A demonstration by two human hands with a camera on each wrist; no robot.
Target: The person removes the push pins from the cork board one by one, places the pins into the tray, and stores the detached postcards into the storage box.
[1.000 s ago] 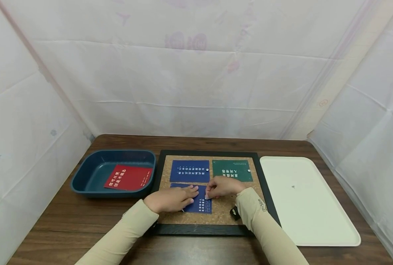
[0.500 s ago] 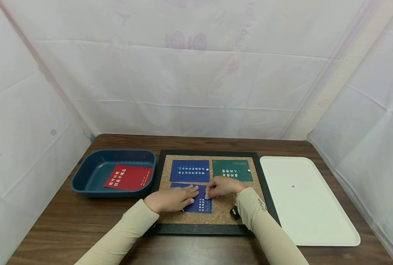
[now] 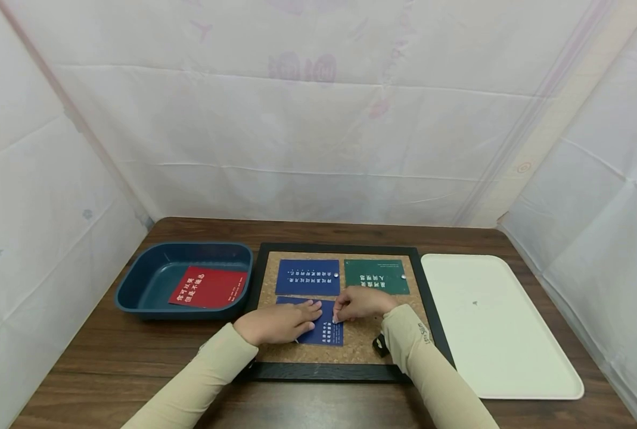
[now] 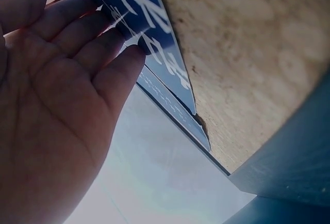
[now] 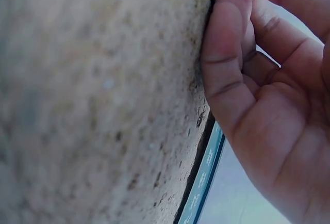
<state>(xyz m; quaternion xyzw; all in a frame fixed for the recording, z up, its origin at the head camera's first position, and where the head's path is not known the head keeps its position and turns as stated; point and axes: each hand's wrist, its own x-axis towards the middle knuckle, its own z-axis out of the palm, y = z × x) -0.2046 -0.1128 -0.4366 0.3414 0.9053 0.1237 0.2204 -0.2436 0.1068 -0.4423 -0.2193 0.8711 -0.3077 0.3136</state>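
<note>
Head view: the near blue card (image 3: 326, 333) lies on the cork board (image 3: 358, 353), toward its near left corner, just below the far blue card (image 3: 307, 277). The left hand (image 3: 275, 322) rests on it with fingers outstretched and gripping nothing, presumably to steady the card against sliding. The left wrist view agrees: straight fingers, tips at the card.

The right hand (image 3: 362, 301) has its thumb and fingers closed together at the card's right edge, pinching what looks like a pin (image 3: 335, 320); the fingers hide most of it. The spot makes sense, since the far blue card and the green card (image 3: 369, 273) each carry a small shiny pin at that same edge.

Further out, the blue basin (image 3: 152, 301) stands beside the board on the left, with the red card (image 3: 208, 287) inside, seemingly parked within reach of the left hand. On the right, the white tray (image 3: 511, 345) bears one small dark speck, too tiny to identify. All three stand side by side on the wooden table (image 3: 103, 357), probably so that neither arm need cross the other.
</note>
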